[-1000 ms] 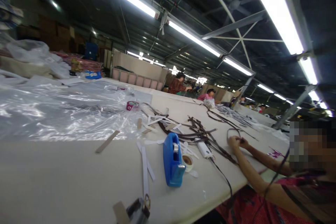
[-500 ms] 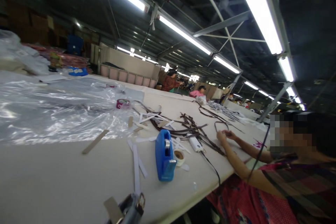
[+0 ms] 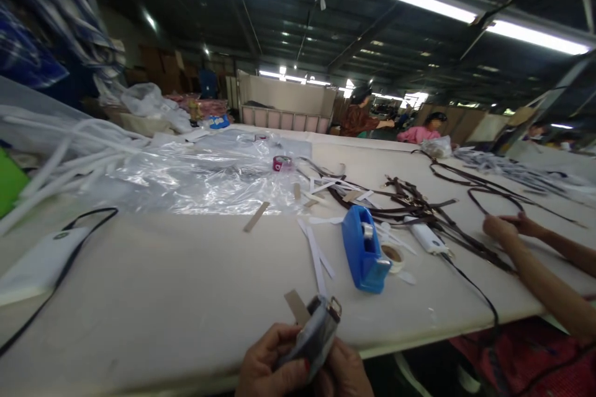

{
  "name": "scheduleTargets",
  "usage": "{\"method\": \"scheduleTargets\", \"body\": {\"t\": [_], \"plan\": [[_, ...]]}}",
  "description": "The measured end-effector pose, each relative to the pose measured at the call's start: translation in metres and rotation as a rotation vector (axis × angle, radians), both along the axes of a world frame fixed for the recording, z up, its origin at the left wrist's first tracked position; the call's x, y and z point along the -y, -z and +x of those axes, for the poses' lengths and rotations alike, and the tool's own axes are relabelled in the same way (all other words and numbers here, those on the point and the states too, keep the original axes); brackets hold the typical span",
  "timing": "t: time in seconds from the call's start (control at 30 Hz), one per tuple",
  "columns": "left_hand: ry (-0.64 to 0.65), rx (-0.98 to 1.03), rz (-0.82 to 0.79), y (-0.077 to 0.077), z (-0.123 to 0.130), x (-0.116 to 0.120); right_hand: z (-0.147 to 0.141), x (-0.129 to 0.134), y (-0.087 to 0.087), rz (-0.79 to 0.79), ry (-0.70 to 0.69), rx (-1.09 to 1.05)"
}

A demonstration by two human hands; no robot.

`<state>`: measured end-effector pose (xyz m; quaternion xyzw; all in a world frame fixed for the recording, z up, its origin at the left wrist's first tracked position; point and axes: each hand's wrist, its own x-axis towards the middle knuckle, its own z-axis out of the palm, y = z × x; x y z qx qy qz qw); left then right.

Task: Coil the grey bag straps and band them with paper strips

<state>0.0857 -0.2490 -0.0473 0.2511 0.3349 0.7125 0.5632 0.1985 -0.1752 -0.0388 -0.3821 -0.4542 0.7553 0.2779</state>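
At the table's front edge, my left hand (image 3: 270, 360) and my right hand (image 3: 347, 369) both hold a grey folded piece (image 3: 316, 338) with a dark end and a metal D-ring. My left fingers and thumb pinch its left side. My right fingers are partly hidden behind its lower right side. Whether it is a strap or a small pouch, I cannot tell. A beige strip (image 3: 295, 305) sticks out beside its upper left. Just beyond it, white paper strips (image 3: 315, 260) lie on the table, left of a blue tape dispenser (image 3: 361, 248).
Brown straps (image 3: 405, 198) lie tangled at the right, near a co-worker's hands (image 3: 505, 226). A tape roll (image 3: 393, 255) and a corded white device (image 3: 426, 236) are beside the dispenser. Clear plastic sheeting (image 3: 223, 180) covers the back left. Another white device (image 3: 41, 260) lies far left.
The view has swung left and levelled, so the table's left side shows now. My two hands have come into view around the grey piece, whose top alone showed before.
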Motion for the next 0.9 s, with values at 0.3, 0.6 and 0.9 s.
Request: {"method": "scheduleTargets", "body": {"t": [0.3,0.6,0.9], "plan": [[-0.064,0.135,-0.145,-0.019,0.001,-0.001,0.006,-0.004,0.019,0.035,-0.062,0.085],[-0.078,0.235,-0.164,-0.014,0.002,-0.001,0.004,-0.001,0.002,-0.006,-0.063,0.120],[-0.009,0.231,-0.094,-0.018,0.002,0.002,0.009,0.002,-0.022,0.047,-0.173,0.158]]}}
